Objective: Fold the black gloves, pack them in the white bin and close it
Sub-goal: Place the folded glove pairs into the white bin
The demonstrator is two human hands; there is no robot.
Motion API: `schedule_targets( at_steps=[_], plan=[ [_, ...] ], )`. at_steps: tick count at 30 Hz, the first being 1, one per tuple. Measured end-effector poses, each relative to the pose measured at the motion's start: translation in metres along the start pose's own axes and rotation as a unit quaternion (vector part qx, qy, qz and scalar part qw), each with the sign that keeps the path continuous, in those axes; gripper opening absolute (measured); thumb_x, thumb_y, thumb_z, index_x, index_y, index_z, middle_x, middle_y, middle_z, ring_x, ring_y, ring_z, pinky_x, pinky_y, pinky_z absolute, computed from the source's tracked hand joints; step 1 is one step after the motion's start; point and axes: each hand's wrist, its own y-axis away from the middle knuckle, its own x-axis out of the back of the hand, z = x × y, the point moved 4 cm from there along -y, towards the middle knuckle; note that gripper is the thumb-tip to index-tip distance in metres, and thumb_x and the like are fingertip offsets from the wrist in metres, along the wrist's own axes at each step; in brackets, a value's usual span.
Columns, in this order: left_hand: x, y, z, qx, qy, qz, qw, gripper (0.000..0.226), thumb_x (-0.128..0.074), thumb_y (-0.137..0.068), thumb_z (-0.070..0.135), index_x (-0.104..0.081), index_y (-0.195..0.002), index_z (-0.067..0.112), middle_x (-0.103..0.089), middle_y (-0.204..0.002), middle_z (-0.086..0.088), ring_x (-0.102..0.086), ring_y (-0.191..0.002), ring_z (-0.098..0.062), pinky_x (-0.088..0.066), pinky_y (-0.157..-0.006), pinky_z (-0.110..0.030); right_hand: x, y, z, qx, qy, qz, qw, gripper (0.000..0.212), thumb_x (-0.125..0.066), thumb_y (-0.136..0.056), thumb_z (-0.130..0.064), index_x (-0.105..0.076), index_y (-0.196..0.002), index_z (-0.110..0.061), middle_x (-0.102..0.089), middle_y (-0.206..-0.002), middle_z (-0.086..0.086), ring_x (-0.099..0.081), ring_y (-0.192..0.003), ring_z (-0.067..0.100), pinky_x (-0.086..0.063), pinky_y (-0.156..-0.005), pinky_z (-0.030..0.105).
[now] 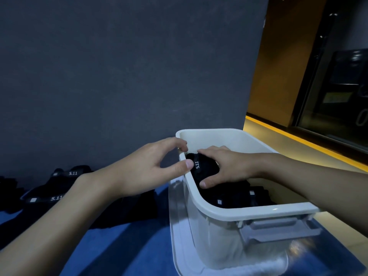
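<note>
Two hands are in view, with one white bin [249, 213], open at the top. The right hand [229, 167] reaches down inside it, fingers and thumb curled round one folded glove [201, 170], gripping it against the bin's left wall. The left hand [151, 168] is just outside that wall. Its fingers are loosely curved and hold nothing, and its thumb tip is at the rim beside the glove.

The folded glove is black and bunched into a compact roll, with one band across it printed "5.11" in white. Below the right hand's thumb lie more packed gloves [235, 198], also black. Two small white square logos show among them, so there are at least two, but the exact number cannot be told in the dark mass.

Left of the left wrist, loose gloves [49, 193] lie on the blue surface [123, 248]. Two "5.11" bands and one white patch can be read, but how many gloves there are cannot be told.

One grey latch [278, 229] hangs on the bin's near end, under the right forearm. One clear plastic piece [176, 214] shows beneath and beside the bin.
</note>
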Motion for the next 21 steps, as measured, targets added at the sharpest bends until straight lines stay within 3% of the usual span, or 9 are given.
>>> schedule_targets(
  at_steps=[3,6,10,17,21],
  plan=[
    [0.001,0.0,0.002,-0.002,0.013,0.002,1.0,0.049,-0.048,-0.085,0.074,-0.055,-0.119,0.041,-0.053,-0.13,0.03,-0.047,-0.122,0.012,-0.041,-0.108,-0.03,0.009,0.008,-0.005,0.004,-0.003,0.015,1.0,0.099,-0.072,-0.077,-0.06,-0.022,-0.154,-0.025,-0.035,-0.147,-0.006,-0.024,-0.139,0.017,-0.028,-0.114,0.034],
    [0.007,0.004,0.005,-0.008,0.039,0.019,0.999,0.051,-0.045,-0.081,0.073,-0.056,-0.118,0.041,-0.053,-0.131,0.029,-0.049,-0.124,0.006,-0.041,-0.108,-0.035,0.021,0.017,-0.014,0.001,0.012,0.026,1.0,0.089,-0.071,-0.079,-0.058,-0.031,-0.152,-0.025,-0.036,-0.149,-0.006,-0.025,-0.14,0.016,-0.027,-0.115,0.033],
    [0.033,0.018,-0.002,0.021,0.017,0.054,0.998,0.03,-0.051,-0.093,0.057,-0.06,-0.116,0.039,-0.062,-0.119,0.026,-0.055,-0.115,0.008,-0.048,-0.098,-0.031,0.048,0.032,-0.042,0.021,0.025,0.099,0.995,0.049,-0.065,-0.089,-0.045,-0.057,-0.132,-0.024,-0.053,-0.136,-0.005,-0.042,-0.131,0.014,-0.037,-0.105,0.027],
    [0.087,0.066,-0.05,0.12,-0.097,0.054,0.987,0.007,-0.061,-0.095,0.037,-0.064,-0.099,0.033,-0.068,-0.102,0.019,-0.059,-0.09,0.017,-0.049,-0.081,-0.019,0.071,0.05,-0.146,0.102,-0.054,0.192,0.975,0.021,-0.066,-0.09,-0.031,-0.07,-0.108,-0.021,-0.067,-0.109,-0.011,-0.058,-0.106,0.003,-0.041,-0.079,0.014],
    [0.101,0.096,-0.073,0.156,-0.127,0.053,0.978,0.01,-0.064,-0.093,0.028,-0.066,-0.102,0.026,-0.071,-0.099,0.013,-0.065,-0.097,0.0,-0.053,-0.092,-0.032,0.046,0.045,-0.201,0.118,-0.102,0.199,0.967,0.011,-0.064,-0.088,-0.024,-0.071,-0.097,-0.022,-0.069,-0.097,-0.008,-0.061,-0.095,0.007,-0.043,-0.073,0.018]
  ],
)
